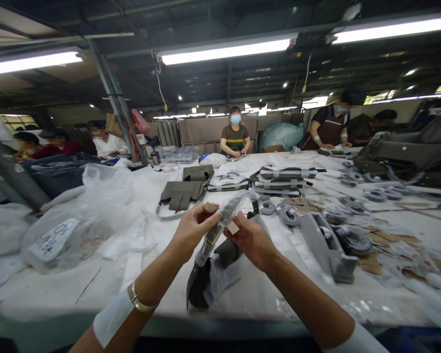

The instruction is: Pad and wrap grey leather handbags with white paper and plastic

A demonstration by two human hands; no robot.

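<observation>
My left hand [193, 229] and my right hand [250, 239] are raised over the white table [106, 274], both gripping one dark strap [220, 223] wrapped in clear plastic film. The strap slants up to the right between my thumbs. Its lower end runs down to a dark olive bag part [202, 282] lying on the table in front of me, partly covered by clear film. My left thumb and right thumb have tan tape on their tips. A bracelet sits on my left wrist.
A grey tape dispenser [329, 245] stands right of my hands, with coiled grey straps [353, 238] beyond it. A clear plastic bag [77, 220] lies at left. Olive bag pieces [182, 193] and stacked wrapped parts [284, 179] lie further back. Several people work at the table's far side.
</observation>
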